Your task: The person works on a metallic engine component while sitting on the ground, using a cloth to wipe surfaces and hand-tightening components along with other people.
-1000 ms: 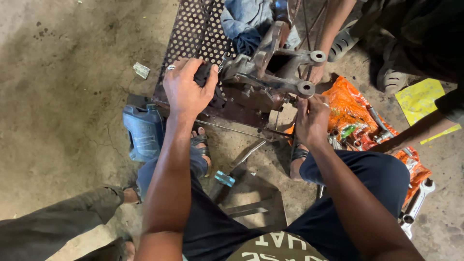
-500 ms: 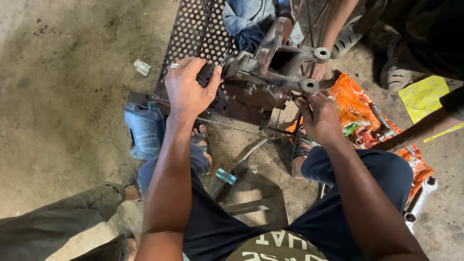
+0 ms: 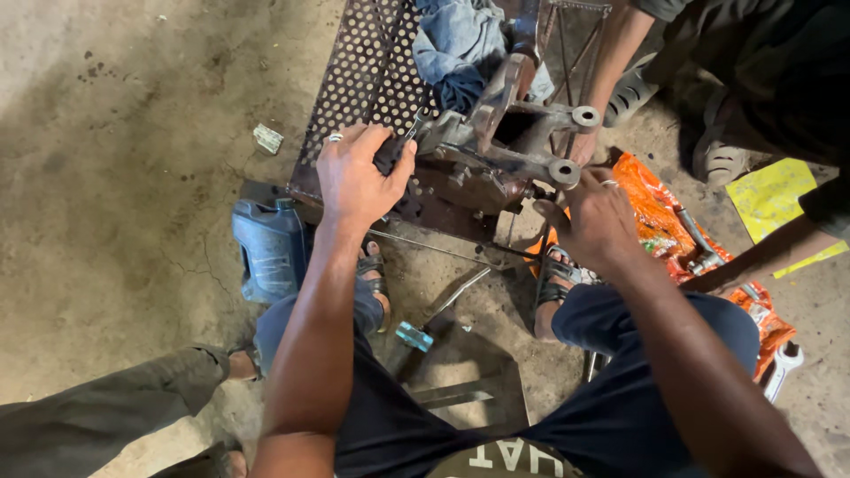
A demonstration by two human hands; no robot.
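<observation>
Stained concrete workshop floor (image 3: 133, 133); a rusty perforated steel plate (image 3: 363, 80) lies upper centre. On it sits the grey cast-metal bracket with ringed lugs (image 3: 513, 142). Left hand (image 3: 359, 177) clenches the bracket's left end; right hand (image 3: 593, 217) rests loose-fingered just under its lower lug, grasping nothing.

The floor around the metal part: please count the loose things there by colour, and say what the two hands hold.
Blue: 1, jerrycan
Orange: 1, plastic bag
Yellow: 1, sheet
Silver: 1, spanner
Total: 4
The left hand grips a dark tool on the metal part; the right hand touches its ring end.
</observation>
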